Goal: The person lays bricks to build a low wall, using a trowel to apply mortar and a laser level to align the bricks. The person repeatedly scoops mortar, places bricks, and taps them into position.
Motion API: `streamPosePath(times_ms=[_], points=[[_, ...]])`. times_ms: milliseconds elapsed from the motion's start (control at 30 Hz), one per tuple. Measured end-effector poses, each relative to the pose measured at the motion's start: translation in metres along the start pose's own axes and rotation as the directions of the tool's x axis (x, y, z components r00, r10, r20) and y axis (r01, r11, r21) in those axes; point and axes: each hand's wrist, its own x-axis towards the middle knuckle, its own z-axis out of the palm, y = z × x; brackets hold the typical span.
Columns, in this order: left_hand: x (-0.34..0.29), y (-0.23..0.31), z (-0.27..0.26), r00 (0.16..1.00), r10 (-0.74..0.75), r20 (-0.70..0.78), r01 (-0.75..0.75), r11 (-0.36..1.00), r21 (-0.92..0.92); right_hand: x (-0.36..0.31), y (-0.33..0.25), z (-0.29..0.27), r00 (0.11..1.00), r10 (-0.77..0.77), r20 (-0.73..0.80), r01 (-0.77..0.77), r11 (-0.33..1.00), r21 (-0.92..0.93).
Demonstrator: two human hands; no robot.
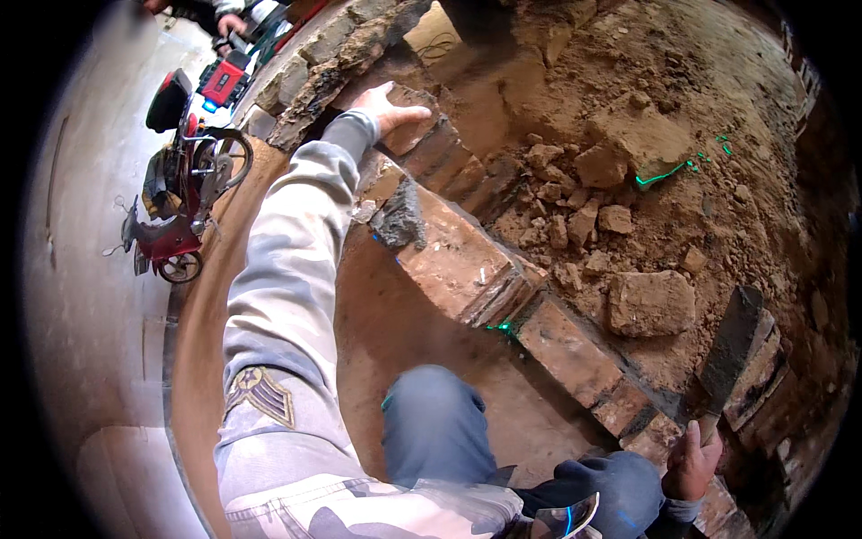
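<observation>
At the far end of a row of bricks, my left hand (391, 110) is spread over a reddish-brown brick (409, 135), thumb stretched to the right and fingers on its far side. Some of those fingertips are hidden. Grey mortar (401, 218) lies in a rough patch on the brickwork on the near side of that hand. Low at the right, my right hand (690, 463) is closed round the handle of a trowel (732, 346), its dark flat blade pointing up and away. The low brick wall (449, 256) runs diagonally between my hands.
Loose soil and broken bricks (651, 304) lie right of the wall. Bright green light marks (505, 327) fall on bricks and rubble. A red motorcycle (184, 193) stands at the left; beyond it are a red tool case (224, 83) and another person's hand (232, 24). My knees are close to the wall.
</observation>
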Motion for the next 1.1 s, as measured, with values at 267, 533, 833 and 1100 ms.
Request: streamPosePath(times_ms=[267, 533, 833, 1100], points=[[-0.004, -0.011, 0.012, 0.998, -0.051, -0.04, 0.047, 0.995, -0.084, 0.005, -0.004, -0.011, 0.998, 0.011, -0.062, -0.014, 0.999, -0.033], [-0.006, -0.02, 0.026, 0.998, -0.065, -0.023, 0.063, 0.996, -0.067, 0.008, -0.01, -0.014, 0.999, 0.03, -0.032, -0.031, 0.999, -0.033], [-0.011, -0.019, 0.02, 0.993, -0.113, 0.028, 0.113, 0.993, -0.021, 0.009, -0.008, -0.003, 0.994, -0.049, 0.094, 0.053, 0.998, -0.041], [-0.01, -0.034, 0.031, 0.95, 0.312, -0.029, -0.312, 0.95, -0.008, 0.007, -0.038, 0.018, 0.979, -0.099, 0.177, 0.142, 0.958, -0.249]])
